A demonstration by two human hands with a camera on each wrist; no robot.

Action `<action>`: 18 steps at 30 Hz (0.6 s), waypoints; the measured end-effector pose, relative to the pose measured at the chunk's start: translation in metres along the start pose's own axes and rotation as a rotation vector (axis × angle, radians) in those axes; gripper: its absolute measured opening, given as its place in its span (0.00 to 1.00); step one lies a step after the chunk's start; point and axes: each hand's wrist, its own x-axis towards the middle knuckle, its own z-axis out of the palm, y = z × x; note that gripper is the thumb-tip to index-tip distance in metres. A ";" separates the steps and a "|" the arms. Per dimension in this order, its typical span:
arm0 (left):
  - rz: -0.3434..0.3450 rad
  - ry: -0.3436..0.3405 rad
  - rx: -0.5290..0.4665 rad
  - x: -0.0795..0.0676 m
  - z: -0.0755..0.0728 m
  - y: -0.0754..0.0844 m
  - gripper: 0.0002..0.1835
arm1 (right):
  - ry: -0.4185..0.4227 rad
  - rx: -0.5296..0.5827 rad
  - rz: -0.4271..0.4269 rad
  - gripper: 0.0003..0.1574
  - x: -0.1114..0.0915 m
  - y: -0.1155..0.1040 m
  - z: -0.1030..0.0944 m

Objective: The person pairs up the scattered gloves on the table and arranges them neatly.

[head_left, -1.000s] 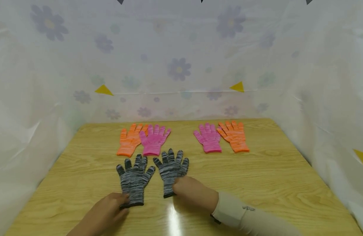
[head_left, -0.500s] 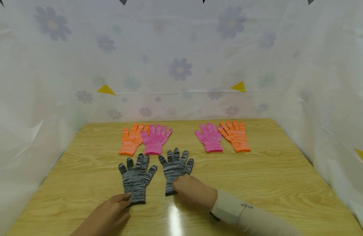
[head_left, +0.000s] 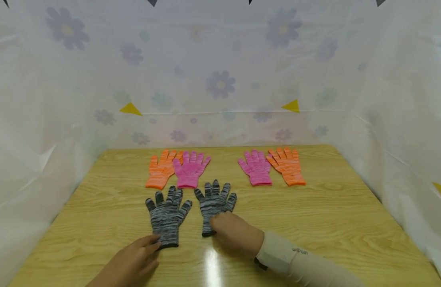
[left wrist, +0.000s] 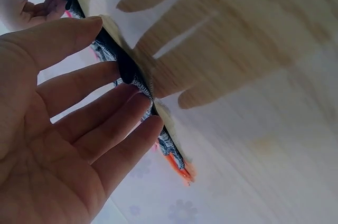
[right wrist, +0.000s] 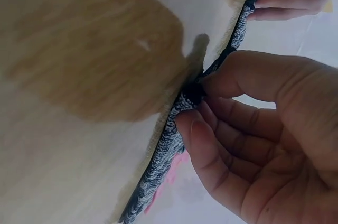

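Two dark grey-and-white knitted gloves lie flat, fingers pointing away, at the near middle of the table. My left hand [head_left: 134, 255] touches the cuff edge of the left grey glove [head_left: 166, 219]; in the left wrist view its fingers [left wrist: 113, 118] are fairly straight, with the thumb apart from them. My right hand [head_left: 236, 233] pinches the side of the right grey glove [head_left: 212, 207] near its cuff. The right wrist view shows the dark knit [right wrist: 191, 96] between thumb and forefinger. Part of that glove's lower right side is hidden behind the hand.
Farther back on the wooden table [head_left: 331, 223], a left orange glove [head_left: 159, 173] lies partly under a left pink glove [head_left: 188, 171]. A right pink glove [head_left: 257, 169] overlaps a right orange glove [head_left: 288, 167]. A flowered white sheet [head_left: 220, 52] surrounds the table.
The right grey glove has shifted slightly right and away from me, with my right hand at it. The left grey glove has hardly moved. The whole head view has drifted a little.
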 end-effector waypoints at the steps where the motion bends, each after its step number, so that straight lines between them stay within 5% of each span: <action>1: 0.000 -0.007 -0.010 0.000 0.000 0.000 0.21 | 0.001 0.017 0.009 0.10 0.000 0.001 0.000; 11: -0.012 -0.039 -0.033 -0.001 0.001 -0.004 0.25 | 0.013 0.168 0.134 0.21 -0.001 0.002 -0.009; 18: -0.012 -0.053 -0.040 0.000 0.001 -0.006 0.24 | 0.158 0.202 0.184 0.22 0.001 0.008 -0.032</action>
